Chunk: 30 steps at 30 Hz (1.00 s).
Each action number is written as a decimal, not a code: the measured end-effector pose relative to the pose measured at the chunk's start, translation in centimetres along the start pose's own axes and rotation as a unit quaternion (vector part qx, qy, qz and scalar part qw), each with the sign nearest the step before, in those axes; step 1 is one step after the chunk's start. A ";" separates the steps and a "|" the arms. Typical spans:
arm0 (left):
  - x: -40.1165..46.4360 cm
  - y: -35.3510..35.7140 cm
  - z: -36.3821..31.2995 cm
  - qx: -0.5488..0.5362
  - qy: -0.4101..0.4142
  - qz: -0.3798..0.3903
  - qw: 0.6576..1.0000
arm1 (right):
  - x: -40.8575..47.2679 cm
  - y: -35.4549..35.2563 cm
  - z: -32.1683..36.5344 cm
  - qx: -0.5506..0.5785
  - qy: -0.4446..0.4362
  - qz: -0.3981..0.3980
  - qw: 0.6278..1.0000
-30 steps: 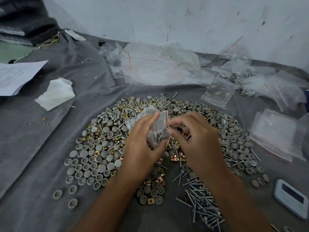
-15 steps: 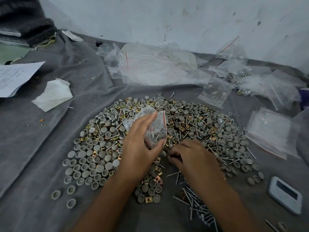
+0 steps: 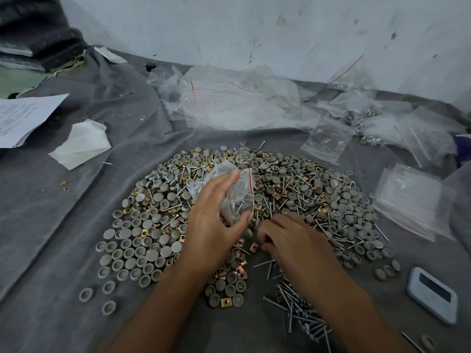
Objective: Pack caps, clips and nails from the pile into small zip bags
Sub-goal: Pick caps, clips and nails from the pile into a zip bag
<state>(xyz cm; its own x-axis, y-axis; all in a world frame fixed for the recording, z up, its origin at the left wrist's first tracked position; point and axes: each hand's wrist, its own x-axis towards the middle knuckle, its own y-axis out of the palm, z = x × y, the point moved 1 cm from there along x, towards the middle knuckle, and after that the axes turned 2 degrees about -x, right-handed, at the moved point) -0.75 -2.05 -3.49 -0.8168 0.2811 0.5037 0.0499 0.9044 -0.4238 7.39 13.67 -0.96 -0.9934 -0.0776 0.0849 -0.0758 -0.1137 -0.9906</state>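
The right hand [image 3: 288,238], which a second ago pinched at the mouth of the small clear zip bag with the red seal line [image 3: 234,192], is now off it and down on the heap of grey round caps, brass square clips and steel nails [image 3: 293,189], fingers curled among the pieces. The left hand [image 3: 214,222] alone holds the bag, fingers stretched further across its front.

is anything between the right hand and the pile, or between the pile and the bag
Nothing visible does. The right hand is already down on the pile, and the zip bag held by the left hand sits directly beside it.
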 end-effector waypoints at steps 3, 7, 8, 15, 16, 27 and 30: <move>0.0 0.0 0.0 0.001 0.004 -0.003 1.000 | -0.1 0.3 -0.3 0.038 0.002 0.004 0.999; 0.0 0.0 -0.1 0.000 -0.001 0.003 1.000 | 0.1 -0.8 -1.2 0.261 0.080 -0.064 0.960; 0.0 0.0 -0.1 0.003 0.001 0.003 1.000 | 0.3 -1.4 -1.3 0.308 0.089 -0.103 0.942; 0.0 -0.1 -0.1 0.001 0.019 -0.004 1.000 | 2.8 -3.9 1.2 0.361 0.021 -0.240 0.901; 0.1 -0.1 -0.1 -0.002 0.023 -0.005 1.000 | 3.2 -3.9 1.5 0.337 0.016 -0.248 0.908; 0.1 -0.2 -0.2 -0.007 0.022 -0.008 1.000 | 3.8 -2.8 1.7 0.295 0.001 -0.277 0.914; 0.2 -0.1 -0.3 -0.011 0.019 -0.009 1.000 | 3.8 -2.9 2.0 0.246 -0.016 -0.292 0.924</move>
<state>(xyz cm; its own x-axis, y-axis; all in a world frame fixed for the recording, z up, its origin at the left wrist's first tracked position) -0.71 -2.02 -3.09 -0.7957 0.2765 0.5388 0.0486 0.9160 -0.3983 4.02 11.74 2.44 -0.7921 0.1101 0.6003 -0.5413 -0.5811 -0.6077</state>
